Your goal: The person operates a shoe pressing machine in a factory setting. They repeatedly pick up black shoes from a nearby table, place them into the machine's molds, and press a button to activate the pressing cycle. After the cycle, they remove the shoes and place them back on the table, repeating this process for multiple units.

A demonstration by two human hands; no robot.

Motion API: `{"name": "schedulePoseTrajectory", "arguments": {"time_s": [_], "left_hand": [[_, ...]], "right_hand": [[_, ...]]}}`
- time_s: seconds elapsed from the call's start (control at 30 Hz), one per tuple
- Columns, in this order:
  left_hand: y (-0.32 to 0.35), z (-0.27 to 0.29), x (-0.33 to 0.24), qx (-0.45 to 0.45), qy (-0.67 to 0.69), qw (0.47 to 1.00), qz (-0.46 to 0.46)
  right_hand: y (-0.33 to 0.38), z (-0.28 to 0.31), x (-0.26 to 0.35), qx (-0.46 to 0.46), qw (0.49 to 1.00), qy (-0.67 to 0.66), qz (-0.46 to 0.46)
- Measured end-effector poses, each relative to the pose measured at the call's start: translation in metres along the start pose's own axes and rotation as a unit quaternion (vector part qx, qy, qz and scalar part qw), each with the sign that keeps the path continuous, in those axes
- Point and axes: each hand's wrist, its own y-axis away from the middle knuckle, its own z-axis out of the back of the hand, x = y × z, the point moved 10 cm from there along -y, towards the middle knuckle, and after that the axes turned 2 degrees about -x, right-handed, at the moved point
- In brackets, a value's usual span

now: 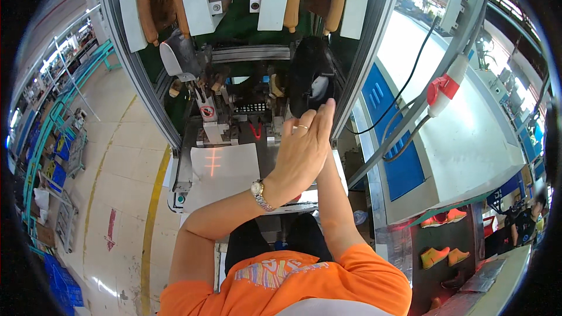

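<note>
A black shoe [316, 79] is mounted at the right station of the machine, its pale inside showing through the opening. My left hand [301, 152], with a ring and a wristwatch, reaches across to the right. Its fingers are stretched out and lie against the near end of the shoe. My right hand is mostly hidden behind the left one; only its forearm [339, 210] shows plainly, so its fingers cannot be made out. At the left station stands a bare metal fixture with a white plate [174, 59].
Tan U-shaped pads on white plates [132, 11] hang above both stations. A white sheet [225, 167] with red light lines lies on the machine's near ledge. A red-and-white plug connector [448, 85] hangs at right. Orange shoe pieces [434, 257] sit on a dark conveyor lower right.
</note>
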Motion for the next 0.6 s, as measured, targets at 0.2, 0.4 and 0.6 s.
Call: {"name": "schedulePoseTrajectory", "arguments": {"time_s": [0.2, 0.4, 0.6], "left_hand": [[0.006, -0.009, -0.005, 0.019, -0.059, 0.998, -0.006], [0.006, -0.021, -0.01, 0.015, -0.09, 0.995, 0.027], [0.008, -0.025, -0.004, 0.013, -0.083, 0.996, 0.016]], "right_hand": [[-0.007, 0.022, 0.011, -0.022, 0.94, 0.31, 0.141], [0.021, 0.018, 0.017, -0.033, 0.927, 0.341, 0.15], [0.016, 0.022, 0.027, -0.046, 0.924, 0.349, 0.147]]}}
